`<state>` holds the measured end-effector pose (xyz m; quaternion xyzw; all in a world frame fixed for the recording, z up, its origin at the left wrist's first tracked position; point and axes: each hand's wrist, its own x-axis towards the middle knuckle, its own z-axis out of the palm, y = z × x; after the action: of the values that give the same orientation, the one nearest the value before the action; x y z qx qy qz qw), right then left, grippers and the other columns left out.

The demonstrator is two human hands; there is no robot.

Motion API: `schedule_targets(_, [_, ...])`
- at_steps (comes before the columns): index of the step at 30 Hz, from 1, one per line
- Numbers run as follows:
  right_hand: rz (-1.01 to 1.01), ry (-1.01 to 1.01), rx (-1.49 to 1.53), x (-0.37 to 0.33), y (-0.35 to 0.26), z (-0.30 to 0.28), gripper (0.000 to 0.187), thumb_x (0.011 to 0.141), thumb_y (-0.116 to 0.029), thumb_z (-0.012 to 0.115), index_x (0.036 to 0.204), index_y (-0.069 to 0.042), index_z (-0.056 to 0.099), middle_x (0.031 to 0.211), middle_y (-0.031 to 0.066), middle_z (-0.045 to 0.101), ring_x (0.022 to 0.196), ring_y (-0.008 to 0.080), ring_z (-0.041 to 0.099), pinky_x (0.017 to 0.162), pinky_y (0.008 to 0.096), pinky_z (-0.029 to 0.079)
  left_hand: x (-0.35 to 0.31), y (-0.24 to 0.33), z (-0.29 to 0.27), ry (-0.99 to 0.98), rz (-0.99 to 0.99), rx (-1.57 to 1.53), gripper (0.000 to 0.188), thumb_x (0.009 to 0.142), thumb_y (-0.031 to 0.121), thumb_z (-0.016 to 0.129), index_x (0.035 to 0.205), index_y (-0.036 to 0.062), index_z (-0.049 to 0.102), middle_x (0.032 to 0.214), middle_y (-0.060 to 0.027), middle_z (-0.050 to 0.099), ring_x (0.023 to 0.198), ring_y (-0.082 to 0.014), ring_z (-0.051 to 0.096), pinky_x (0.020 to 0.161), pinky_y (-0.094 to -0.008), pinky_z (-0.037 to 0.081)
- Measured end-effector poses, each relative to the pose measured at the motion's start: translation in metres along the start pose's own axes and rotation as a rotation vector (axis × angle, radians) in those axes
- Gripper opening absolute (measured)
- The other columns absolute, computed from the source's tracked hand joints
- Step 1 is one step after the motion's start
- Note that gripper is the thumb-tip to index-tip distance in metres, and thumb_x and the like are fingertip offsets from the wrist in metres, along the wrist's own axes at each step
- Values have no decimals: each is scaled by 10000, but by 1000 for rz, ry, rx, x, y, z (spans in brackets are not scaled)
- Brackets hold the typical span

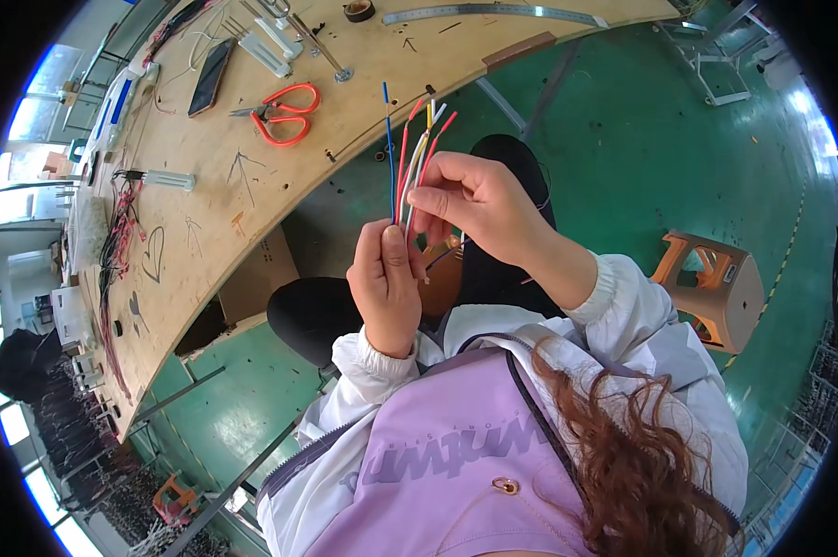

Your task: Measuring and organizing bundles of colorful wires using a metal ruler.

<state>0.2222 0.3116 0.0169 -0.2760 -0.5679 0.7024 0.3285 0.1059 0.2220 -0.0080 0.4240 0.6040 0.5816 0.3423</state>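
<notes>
A small bundle of thin wires (403,176), coloured blue, red, white and yellow, stands upright between my two hands above my lap. My left hand (388,283) pinches the bundle low down, thumb against fingers. Higher up, my right hand (461,200) has its thumb and fingers closed on the red and white wires. The blue wire (390,139) stands a little apart on the left, its tip rising above the others. Lower ends of the bundle are mostly hidden behind my hands.
A wooden table (261,186) curves along the left and far side. On it lie red-handled scissors (279,114), a phone (212,77), a steel ruler (493,10), a tape roll (358,10) and dark red cables (117,251). An orange-brown stool (716,288) stands at right.
</notes>
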Motion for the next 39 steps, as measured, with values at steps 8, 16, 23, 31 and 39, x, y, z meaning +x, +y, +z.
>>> schedule_targets(8, [3, -8, 20, -1, -1, 1, 154, 873, -151, 540, 833, -2, 533, 667, 37, 579, 566, 84, 556, 514, 201, 452, -1, -2, 0, -40, 40, -50, 238, 945, 202, 407, 881, 8, 529, 601, 47, 411, 500, -20, 311, 435, -178, 225])
schedule_targets(16, [-72, 25, 13, 4, -5, -2, 206, 898, -178, 500, 928, 10, 580, 599, 22, 549, 465, 68, 515, 437, 184, 402, -3, 6, 1, -40, -65, -89, 252, 934, 199, 435, 837, 2, 558, 603, 63, 404, 509, -10, 284, 447, -180, 198])
schedule_targets(23, [-78, 92, -47, 6, -8, -4, 249, 890, -227, 510, 849, 7, 584, 560, 10, 530, 432, 55, 489, 411, 175, 378, -3, 5, -1, -71, -83, -126, 270, 930, 204, 442, 808, -7, 557, 572, 70, 378, 490, -6, 256, 437, -191, 171])
schedule_targets(31, [-54, 125, 32, 7, -5, -3, 295, 900, -246, 482, 805, 10, 594, 572, 18, 543, 440, 64, 495, 415, 188, 390, -6, 6, -6, -98, -147, -178, 237, 916, 190, 476, 839, -15, 567, 618, 58, 383, 555, -26, 292, 491, -179, 236])
schedule_targets(39, [-11, 27, 165, 9, -6, -2, 294, 920, -237, 446, 869, 8, 600, 542, 15, 516, 424, 62, 469, 425, 184, 358, -6, 6, -6, -109, -113, -168, 262, 924, 196, 455, 820, -19, 562, 580, 61, 366, 515, -19, 273, 464, -189, 205])
